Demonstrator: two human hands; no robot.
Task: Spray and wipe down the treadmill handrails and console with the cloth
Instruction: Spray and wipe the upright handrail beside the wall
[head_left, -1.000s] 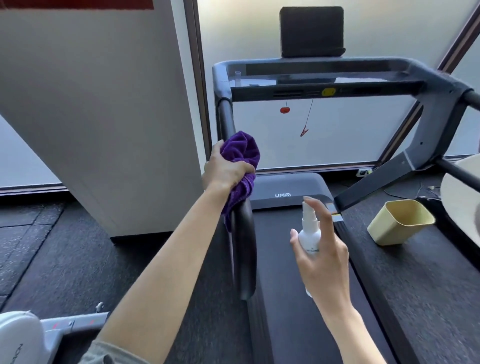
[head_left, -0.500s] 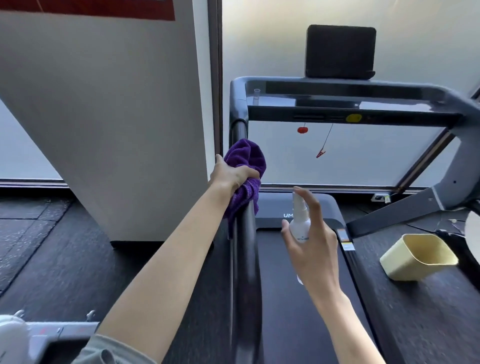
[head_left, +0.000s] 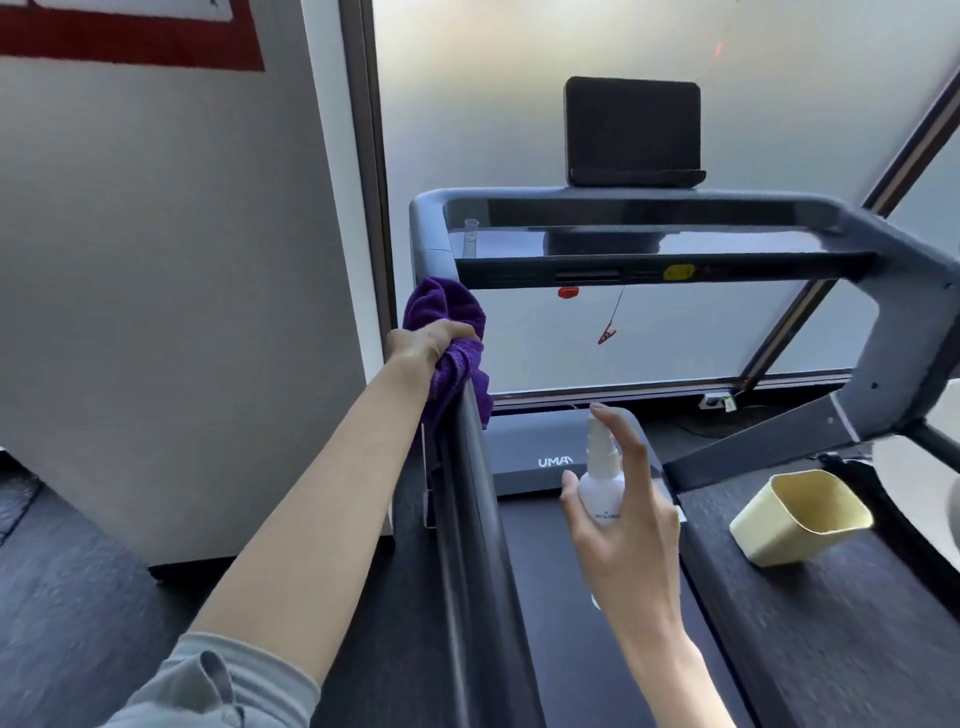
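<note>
My left hand (head_left: 428, 345) grips a purple cloth (head_left: 447, 312) wrapped around the upper part of the treadmill's left handrail (head_left: 470, 509), just below the console's left corner. My right hand (head_left: 626, 525) holds a small white spray bottle (head_left: 602, 480) upright over the belt, with the forefinger resting on the nozzle top. The dark console (head_left: 649, 249) spans the top of the frame, with a yellow button (head_left: 679, 272) and a red safety key (head_left: 568, 292) on its front edge. The right handrail (head_left: 914, 332) slopes down at the far right.
A black tablet stand (head_left: 632, 132) sits on top of the console. A pale yellow bin (head_left: 800, 517) lies tilted on the floor right of the belt (head_left: 561, 623). A white partition (head_left: 171, 291) stands close on the left, and frosted glass (head_left: 675, 332) is behind the treadmill.
My left hand has slid the cloth up the left handrail toward the console corner. The right hand and bottle have kept their pose while the view moved closer and tilted upward.
</note>
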